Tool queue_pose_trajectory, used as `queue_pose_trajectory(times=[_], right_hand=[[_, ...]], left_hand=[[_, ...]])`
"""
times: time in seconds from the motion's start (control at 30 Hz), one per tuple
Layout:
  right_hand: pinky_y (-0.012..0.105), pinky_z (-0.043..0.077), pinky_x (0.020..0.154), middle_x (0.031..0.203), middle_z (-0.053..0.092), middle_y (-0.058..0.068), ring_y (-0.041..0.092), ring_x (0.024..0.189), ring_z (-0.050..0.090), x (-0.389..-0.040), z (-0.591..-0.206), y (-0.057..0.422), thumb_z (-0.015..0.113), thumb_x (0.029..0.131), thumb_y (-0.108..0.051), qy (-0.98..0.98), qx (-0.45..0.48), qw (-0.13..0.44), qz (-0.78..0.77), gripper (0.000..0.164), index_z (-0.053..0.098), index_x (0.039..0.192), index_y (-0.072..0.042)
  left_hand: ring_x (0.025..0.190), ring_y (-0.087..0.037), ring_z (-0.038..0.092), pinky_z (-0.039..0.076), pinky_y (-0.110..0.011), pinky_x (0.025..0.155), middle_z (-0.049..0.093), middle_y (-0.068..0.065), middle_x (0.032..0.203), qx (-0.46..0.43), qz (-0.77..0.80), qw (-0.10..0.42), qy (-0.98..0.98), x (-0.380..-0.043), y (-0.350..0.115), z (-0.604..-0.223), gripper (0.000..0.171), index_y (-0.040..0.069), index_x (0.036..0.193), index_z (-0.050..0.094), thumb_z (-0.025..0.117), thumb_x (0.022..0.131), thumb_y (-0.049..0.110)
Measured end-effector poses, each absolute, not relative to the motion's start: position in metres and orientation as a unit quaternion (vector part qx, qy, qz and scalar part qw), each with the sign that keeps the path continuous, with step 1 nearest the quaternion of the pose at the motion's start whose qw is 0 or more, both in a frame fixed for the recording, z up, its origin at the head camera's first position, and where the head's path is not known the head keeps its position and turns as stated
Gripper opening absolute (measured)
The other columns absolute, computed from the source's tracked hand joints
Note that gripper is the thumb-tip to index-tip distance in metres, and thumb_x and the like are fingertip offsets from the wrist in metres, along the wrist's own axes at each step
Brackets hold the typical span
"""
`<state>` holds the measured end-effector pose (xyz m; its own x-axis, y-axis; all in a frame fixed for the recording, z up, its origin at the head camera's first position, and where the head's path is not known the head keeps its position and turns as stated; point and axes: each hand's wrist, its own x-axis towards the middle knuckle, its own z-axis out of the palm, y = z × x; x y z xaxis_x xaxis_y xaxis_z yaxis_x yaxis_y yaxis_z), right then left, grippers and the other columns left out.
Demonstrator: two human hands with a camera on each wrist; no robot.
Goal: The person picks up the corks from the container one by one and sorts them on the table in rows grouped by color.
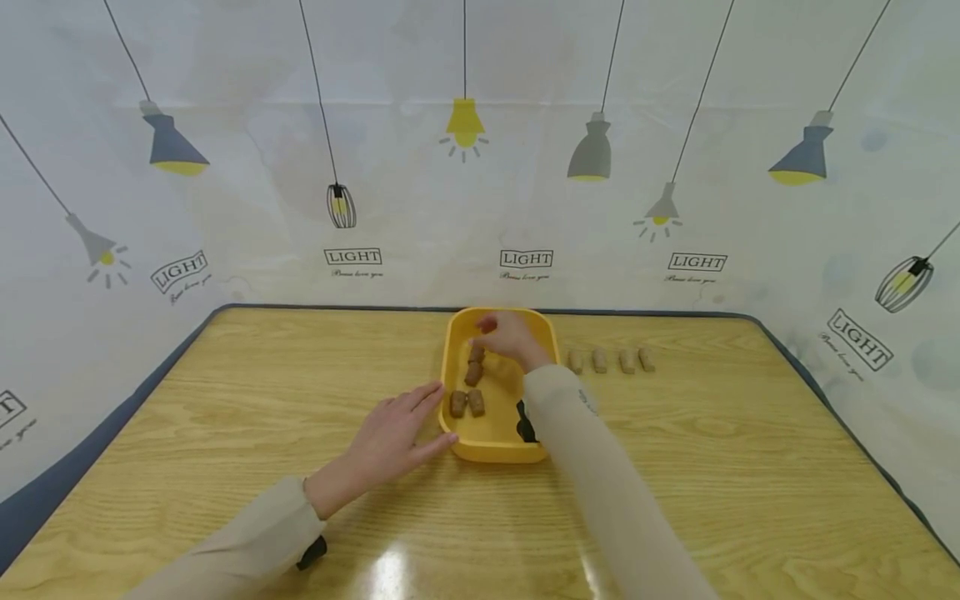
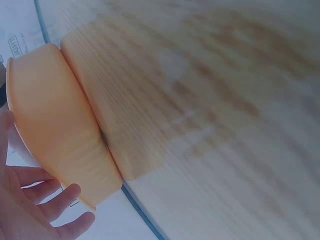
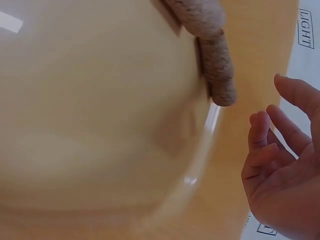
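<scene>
A yellow rectangular tray [image 1: 498, 452] with rounded corners stands at the back middle of the table. My left hand [image 1: 390, 437] is spread at its left side, fingers fairly straight and touching the rim. Inside the tray, toward its back, my right hand [image 1: 510, 335] hovers with bent fingers. In the right wrist view that hand [image 3: 280, 165] holds nothing, thumb apart from the fingers. Close to it lie brown, rough cork-like cylinders [image 3: 217, 65], end to end along the tray's left wall. Nearer the front, a pair of cylinders [image 1: 476, 403] stands side by side.
Several more cork-like cylinders [image 1: 599, 360] lie in a spaced row on the wooden table [image 1: 300, 358], right of the tray. Behind the table hangs a pale backdrop [image 1: 420, 208] printed with lamps. A black piece [image 1: 525, 423] shows beside the right sleeve, over the tray.
</scene>
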<state>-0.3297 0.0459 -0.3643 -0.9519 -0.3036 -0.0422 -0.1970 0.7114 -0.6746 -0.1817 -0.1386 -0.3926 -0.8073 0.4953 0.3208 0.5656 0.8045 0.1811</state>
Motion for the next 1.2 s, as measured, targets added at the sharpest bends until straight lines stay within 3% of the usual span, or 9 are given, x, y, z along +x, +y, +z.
queue_pose_trajectory(times=[0.4,0.67,1.2], right_hand=[[0.034,0.044,0.079,0.115,0.052,0.014,0.024,0.097,0.050,-0.326,-0.385,0.041,0.064,0.080,-0.018,0.914,-0.089,0.105,-0.382,0.043,0.053,0.118,-0.001],[0.034,0.040,0.082,0.111,0.056,0.009,0.021,0.093,0.052,-0.326,-0.387,0.039,0.064,0.080,-0.028,0.939,-0.068,0.103,-0.321,0.046,0.053,0.119,-0.005],[0.034,0.037,0.082,0.094,0.059,0.002,0.019,0.084,0.050,-0.326,-0.386,0.033,0.065,0.077,-0.021,0.945,-0.038,0.108,-0.308,0.033,0.058,0.106,-0.008]], left_hand=[[0.109,-0.028,0.047,0.039,-0.046,0.084,0.043,-0.010,0.130,-0.283,-0.133,0.137,-0.940,-0.182,-0.139,-0.394,0.065,0.003,0.129,0.044,0.049,0.085,0.050],[0.107,-0.028,0.048,0.039,-0.046,0.084,0.043,-0.010,0.129,-0.283,-0.125,0.139,-0.941,-0.183,-0.138,-0.394,0.065,0.003,0.129,0.044,0.049,0.085,0.050],[0.106,-0.028,0.049,0.040,-0.046,0.082,0.044,-0.010,0.129,-0.285,-0.124,0.151,-0.938,-0.183,-0.138,-0.395,0.065,0.002,0.128,0.045,0.050,0.084,0.050]])
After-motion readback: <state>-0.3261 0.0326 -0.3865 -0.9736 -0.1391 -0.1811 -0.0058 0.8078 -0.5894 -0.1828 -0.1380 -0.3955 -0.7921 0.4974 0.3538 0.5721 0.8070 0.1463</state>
